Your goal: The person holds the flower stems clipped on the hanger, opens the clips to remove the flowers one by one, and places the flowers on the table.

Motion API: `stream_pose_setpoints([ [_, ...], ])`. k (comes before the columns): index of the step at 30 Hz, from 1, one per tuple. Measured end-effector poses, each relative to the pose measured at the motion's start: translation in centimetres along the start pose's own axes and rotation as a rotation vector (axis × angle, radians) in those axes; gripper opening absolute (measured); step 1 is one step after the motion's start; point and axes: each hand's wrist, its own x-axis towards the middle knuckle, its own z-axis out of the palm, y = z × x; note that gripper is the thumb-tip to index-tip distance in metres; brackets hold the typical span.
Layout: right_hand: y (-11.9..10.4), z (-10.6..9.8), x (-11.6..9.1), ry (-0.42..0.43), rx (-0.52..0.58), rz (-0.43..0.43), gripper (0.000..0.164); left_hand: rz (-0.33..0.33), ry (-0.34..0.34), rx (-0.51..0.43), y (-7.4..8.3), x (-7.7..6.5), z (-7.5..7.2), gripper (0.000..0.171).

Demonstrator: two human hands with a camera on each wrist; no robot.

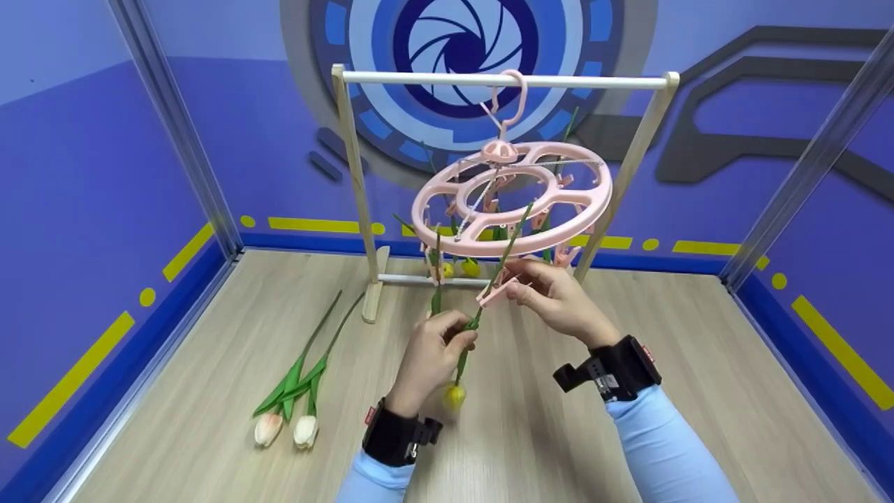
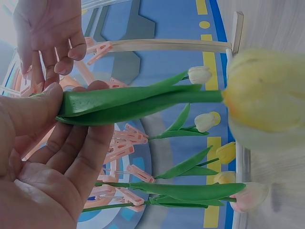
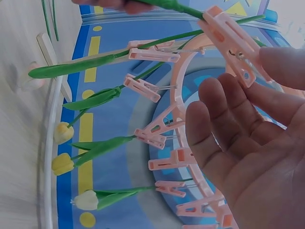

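A yellow tulip (image 1: 455, 397) hangs flower-down, its green stem between the thumb and fingers of my left hand (image 1: 433, 353). My right hand (image 1: 559, 300) pinches a pink clothespin (image 3: 231, 45) between thumb and index finger. The tulip's stem lies at the clothespin's jaws; whether they clamp it I cannot tell. Above both hands hangs the round pink clip hanger (image 1: 602, 199). From its other clips several tulips hang heads down, among them a white tulip (image 2: 206, 122) and a pinkish tulip (image 2: 249, 196).
The hanger's hook (image 1: 520, 98) sits on the white bar (image 1: 419, 78) of a wooden stand (image 1: 357, 175). On the tabletop (image 1: 174, 391) to the left lie a pale pink tulip (image 1: 268, 429) and a cream tulip (image 1: 306, 431). Blue printed panels (image 1: 91, 209) surround the table.
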Motion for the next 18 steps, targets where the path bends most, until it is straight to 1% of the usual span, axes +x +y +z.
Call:
stream_pose_setpoints([
  [3, 0.18, 0.08, -0.15, 0.023, -0.004, 0.022, 0.029, -0.015, -0.009, 0.005, 0.02, 0.01, -0.04, 0.003],
  [10, 0.31, 0.21, -0.21, 0.060, -0.008, 0.030, 0.024, -0.034, -0.014, 0.016, -0.05, 0.01, -0.17, 0.004],
  [18, 0.47, 0.41, -0.19, 0.077, -0.003, -0.004, 0.019, -0.035, -0.002, 0.054, -0.03, -0.09, -0.23, 0.005],
])
